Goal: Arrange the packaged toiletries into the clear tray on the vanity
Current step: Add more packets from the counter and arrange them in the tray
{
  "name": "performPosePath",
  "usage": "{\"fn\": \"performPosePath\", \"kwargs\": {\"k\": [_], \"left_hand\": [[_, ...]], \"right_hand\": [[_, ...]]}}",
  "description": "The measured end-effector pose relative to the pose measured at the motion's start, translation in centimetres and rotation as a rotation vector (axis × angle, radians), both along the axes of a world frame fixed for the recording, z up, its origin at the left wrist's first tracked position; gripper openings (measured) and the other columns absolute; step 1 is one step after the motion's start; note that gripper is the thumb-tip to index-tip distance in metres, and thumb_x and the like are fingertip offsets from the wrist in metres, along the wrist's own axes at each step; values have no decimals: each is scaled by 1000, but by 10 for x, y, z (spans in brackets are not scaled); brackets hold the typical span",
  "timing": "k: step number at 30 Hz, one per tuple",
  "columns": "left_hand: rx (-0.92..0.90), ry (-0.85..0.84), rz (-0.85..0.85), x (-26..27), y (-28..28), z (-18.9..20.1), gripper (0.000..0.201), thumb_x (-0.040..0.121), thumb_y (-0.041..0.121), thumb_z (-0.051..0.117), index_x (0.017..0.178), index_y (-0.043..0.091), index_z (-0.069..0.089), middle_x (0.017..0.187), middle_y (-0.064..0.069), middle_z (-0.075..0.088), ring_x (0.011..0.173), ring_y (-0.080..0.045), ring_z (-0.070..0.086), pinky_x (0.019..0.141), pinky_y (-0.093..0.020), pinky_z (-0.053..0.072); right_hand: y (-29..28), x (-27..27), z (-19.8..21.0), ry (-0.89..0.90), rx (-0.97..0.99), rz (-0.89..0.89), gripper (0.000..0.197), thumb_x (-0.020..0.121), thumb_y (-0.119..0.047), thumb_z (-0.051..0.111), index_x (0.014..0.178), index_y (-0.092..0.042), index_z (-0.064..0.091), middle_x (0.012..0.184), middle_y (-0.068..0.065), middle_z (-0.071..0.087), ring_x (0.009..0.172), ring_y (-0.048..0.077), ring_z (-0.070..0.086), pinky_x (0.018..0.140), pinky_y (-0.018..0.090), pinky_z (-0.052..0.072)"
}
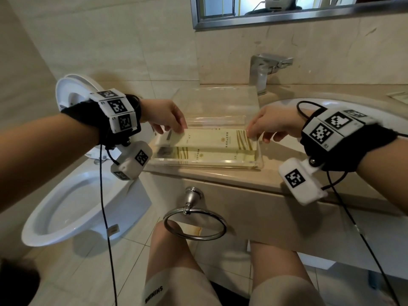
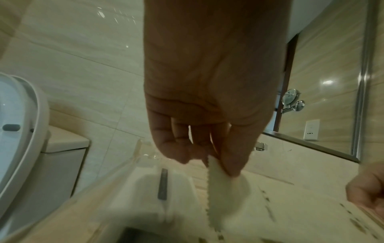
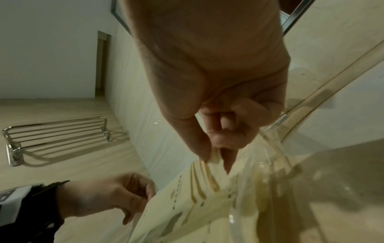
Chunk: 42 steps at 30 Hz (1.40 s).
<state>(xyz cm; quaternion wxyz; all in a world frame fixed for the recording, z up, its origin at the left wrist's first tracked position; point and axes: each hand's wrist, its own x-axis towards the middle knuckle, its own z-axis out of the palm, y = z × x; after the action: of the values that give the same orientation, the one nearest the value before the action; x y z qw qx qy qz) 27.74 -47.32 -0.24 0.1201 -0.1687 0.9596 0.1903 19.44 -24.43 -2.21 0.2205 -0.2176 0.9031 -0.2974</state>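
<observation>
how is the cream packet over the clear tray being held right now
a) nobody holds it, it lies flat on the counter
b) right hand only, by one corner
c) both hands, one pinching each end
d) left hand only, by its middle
c: the left hand pinches the left end of the cream packet and the right hand pinches its right end, above the clear tray.

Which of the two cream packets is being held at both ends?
The farther packet: left hand and right hand pinch its ends; the nearer packet lies untouched.
</observation>
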Motion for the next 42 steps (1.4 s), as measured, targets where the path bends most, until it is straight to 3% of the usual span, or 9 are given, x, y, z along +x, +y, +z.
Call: {"fn": "performPosePath", "kwargs": {"k": [4,9,15,21,24,29,34,39,42], "left_hand": [[128,-4,-77,1,8,6,12,93,22,53,100,21,63,99,-3,65,87,-15,61,80,-26,51],[290,29,-70,-4,30,9,18,93,14,51,108,21,59,98,4,66,87,-13,64,72,-22,54],[809,245,165,-17,38,-3,33,94,3,43,127,4,43,111,-12,51,102,-25,52,93,-37,47],[974,502,332,-26,50,-8,24,91,-1,44,114,4,49,102,-11,61,82,-19,63,60,-23,57],[964,564,348,-27,55,-9,16,90,-3,47,102,6,51,98,-9,61,83,-19,63,57,-24,57],[993,632,420,-24,51,-10,7,91,2,48,86,6,50,81,-8,60,69,-15,64,60,-24,58],[779,620,470,-15,21,-7,9,89,7,55,80,10,57,83,-2,56,67,-9,52,64,-21,55],[430,268,317,4,3,-7,16,88,10,59,100,19,65,79,4,56,66,-7,42,61,-18,40],[185,25,203,12,0,-11,13,86,12,63,85,25,66,72,6,53,66,-8,41,57,-19,35]], "right_hand": [[-6,-6,7,52,-115,-69,21,89,-9,55,106,2,63,69,3,51,56,11,43,48,20,36],[-20,-7,19,24,-407,-193,13,91,-7,51,79,-10,53,68,3,48,52,10,41,47,19,40],[-27,1,9,-231,-431,-120,13,93,-26,53,91,-13,52,83,1,56,64,11,50,55,21,46],[-38,15,3,-246,-373,-30,10,94,-21,51,94,-12,52,79,1,52,65,11,56,58,23,48],[-38,14,3,-226,-438,-34,11,94,-13,51,105,-11,51,80,3,54,62,12,59,58,22,49],[-27,5,4,-134,-432,-33,19,91,-3,52,81,-18,50,70,0,54,55,9,51,52,19,43],[-14,-6,3,-17,-240,42,22,87,1,56,79,-19,55,76,0,58,61,9,54,59,19,46],[-7,-7,-3,169,30,176,15,84,-5,61,88,-20,63,72,-2,58,61,9,51,55,18,43],[-12,-5,-8,260,147,245,15,82,-10,64,93,-20,66,71,-4,58,68,12,54,68,25,49]]}}
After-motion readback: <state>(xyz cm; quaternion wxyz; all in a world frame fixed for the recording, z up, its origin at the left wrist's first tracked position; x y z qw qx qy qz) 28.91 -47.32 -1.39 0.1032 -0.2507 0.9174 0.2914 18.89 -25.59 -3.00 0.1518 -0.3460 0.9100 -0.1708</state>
